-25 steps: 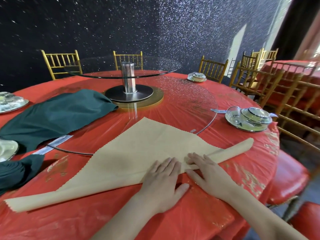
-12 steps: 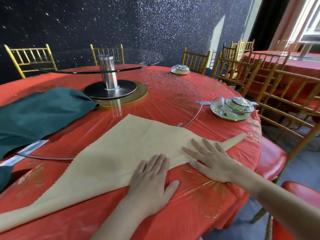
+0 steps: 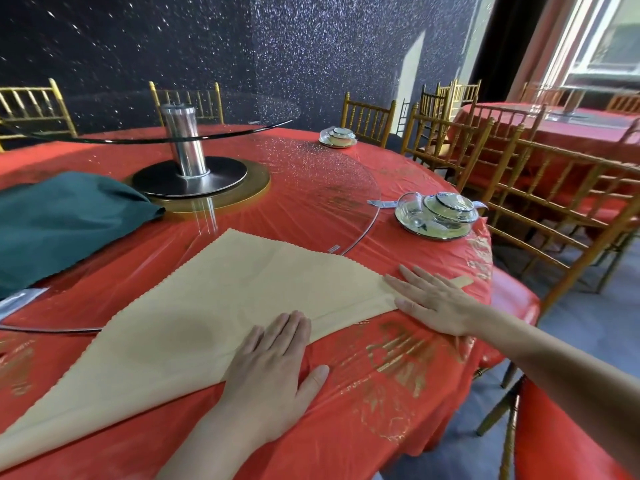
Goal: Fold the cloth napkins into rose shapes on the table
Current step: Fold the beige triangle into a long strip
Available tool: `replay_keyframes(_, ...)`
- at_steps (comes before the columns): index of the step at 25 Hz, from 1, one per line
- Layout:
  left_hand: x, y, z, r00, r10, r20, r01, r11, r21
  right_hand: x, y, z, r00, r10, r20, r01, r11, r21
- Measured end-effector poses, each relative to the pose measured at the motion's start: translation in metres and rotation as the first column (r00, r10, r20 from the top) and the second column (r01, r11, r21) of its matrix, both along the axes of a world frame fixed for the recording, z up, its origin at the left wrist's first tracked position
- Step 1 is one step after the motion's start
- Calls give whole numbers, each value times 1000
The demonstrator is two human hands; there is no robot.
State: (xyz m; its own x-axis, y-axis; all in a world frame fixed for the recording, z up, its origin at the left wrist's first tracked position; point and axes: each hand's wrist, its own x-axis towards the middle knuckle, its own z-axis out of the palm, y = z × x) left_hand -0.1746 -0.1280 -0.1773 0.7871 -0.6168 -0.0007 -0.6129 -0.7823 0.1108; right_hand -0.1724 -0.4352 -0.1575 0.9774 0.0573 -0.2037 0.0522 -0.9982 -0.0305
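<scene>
A beige cloth napkin (image 3: 221, 303) lies as a triangle on the red table (image 3: 398, 386), its near long edge folded into a narrow band. My left hand (image 3: 273, 368) lies flat on that band near the middle, fingers straight. Further right, my right hand (image 3: 433, 299) presses flat on the band close to its right tip, which pokes out beyond the fingers. A dark green napkin (image 3: 65, 223) lies crumpled at the left.
A glass turntable (image 3: 325, 188) on a metal post (image 3: 183, 143) fills the table's middle. A wrapped dish set (image 3: 436, 216) sits at the right edge, another (image 3: 337, 136) farther back. Gold chairs (image 3: 540, 188) ring the table; red seats (image 3: 568, 438) stand at the lower right.
My right hand has slid to the right along the folded band toward its tip. The left hand has stayed on the band. The view has swung to the right.
</scene>
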Motion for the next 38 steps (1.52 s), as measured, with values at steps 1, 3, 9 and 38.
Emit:
replay_keyframes(1, 0, 0, 0, 1000, -1, 0, 1, 1000, -1, 2, -5, 0, 1000, -18, -12, 18, 1000, -10)
replay_keyframes(3, 0, -1, 1, 1000, -5, -7, 5, 1000, -3, 4, -16, -1, 997, -74, -36, 74, 997, -8)
replay_keyframes(9, -2, -1, 4, 1000, 1, -3, -1, 1000, -6, 1, -26, 9, 978, -192, -86, 194, 981, 10)
replay_keyframes(38, -46, 70, 14, 959, 281, -25, -277, 954, 114, -2, 145, -20, 920, 307, 244, -345, 929, 133)
